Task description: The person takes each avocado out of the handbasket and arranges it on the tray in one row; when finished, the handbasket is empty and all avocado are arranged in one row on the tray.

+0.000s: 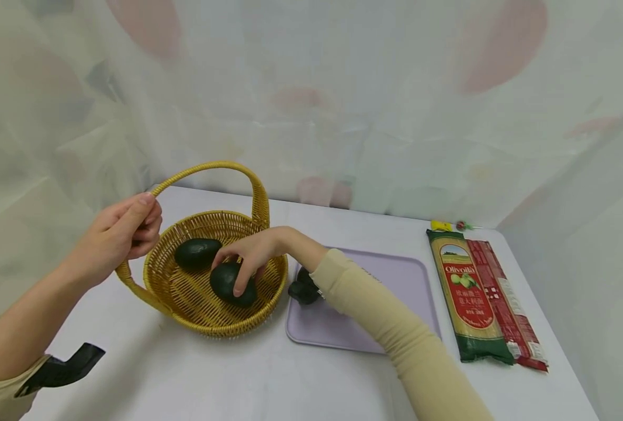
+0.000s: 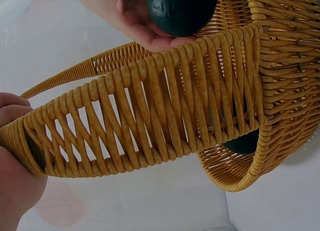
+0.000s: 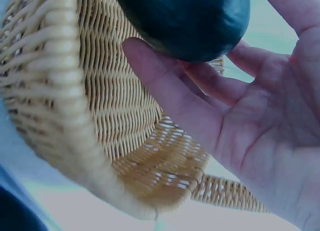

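My left hand (image 1: 124, 231) grips the arched handle (image 1: 206, 168) of a yellow-brown wicker basket (image 1: 156, 263), at the handle's left side. Over the basket, my right hand (image 1: 256, 251) holds a dark green avocado (image 1: 227, 283) between thumb and fingers. A second dark avocado (image 1: 197, 253) lies inside, toward the back left. In the left wrist view the held avocado (image 2: 181, 11) shows beyond the woven handle, with the other avocado (image 2: 243, 142) partly hidden behind it. The right wrist view has the fingers around the avocado (image 3: 190, 21), close to the basket wall (image 3: 105, 81).
A pale purple tray (image 1: 317, 338) sits right of the basket, bearing dark objects (image 1: 304, 287) partly covered by the right forearm. Farther right lie a green-and-gold pasta packet (image 1: 466, 292) and a red packet (image 1: 506, 304). A small yellow item (image 1: 440, 225) lies behind them.
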`<state>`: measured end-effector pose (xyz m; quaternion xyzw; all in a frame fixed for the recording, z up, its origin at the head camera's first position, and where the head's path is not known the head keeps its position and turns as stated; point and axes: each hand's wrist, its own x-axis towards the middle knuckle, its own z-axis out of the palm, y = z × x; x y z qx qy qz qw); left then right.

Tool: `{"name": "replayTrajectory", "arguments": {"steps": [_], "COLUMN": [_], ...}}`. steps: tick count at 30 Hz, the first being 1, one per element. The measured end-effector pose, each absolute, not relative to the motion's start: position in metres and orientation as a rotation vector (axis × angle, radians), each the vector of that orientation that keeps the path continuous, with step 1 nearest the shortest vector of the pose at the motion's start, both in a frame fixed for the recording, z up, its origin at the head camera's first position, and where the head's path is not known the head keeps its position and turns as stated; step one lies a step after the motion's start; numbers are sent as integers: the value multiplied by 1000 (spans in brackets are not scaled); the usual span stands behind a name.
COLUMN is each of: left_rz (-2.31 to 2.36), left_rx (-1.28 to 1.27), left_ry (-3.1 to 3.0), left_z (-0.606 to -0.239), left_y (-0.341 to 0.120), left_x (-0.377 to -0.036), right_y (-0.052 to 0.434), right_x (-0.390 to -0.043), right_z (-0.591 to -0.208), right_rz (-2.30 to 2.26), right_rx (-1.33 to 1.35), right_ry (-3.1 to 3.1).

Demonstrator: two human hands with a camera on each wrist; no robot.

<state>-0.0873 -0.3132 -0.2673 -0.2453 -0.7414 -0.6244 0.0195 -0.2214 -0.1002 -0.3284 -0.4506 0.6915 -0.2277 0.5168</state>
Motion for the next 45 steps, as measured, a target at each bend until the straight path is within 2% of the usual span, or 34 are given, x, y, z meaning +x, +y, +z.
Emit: {"name": "replayTrajectory", "arguments": {"steps": [30,45], "left_rz": [-1982,-2005], "left_rx": [-807,-835], "left_ry": [-2251,-2240], "left_z": [-268,-271], "left_y": [-315,-317], "left_x": [-90,-93], "right_y": [-5,45], "right_x": [-243,-243], "right_z": [-316,-324], "right_rz": [-865,-925], "right_rx": [-1115,-1078], "right_ry": [1677,1731]}}
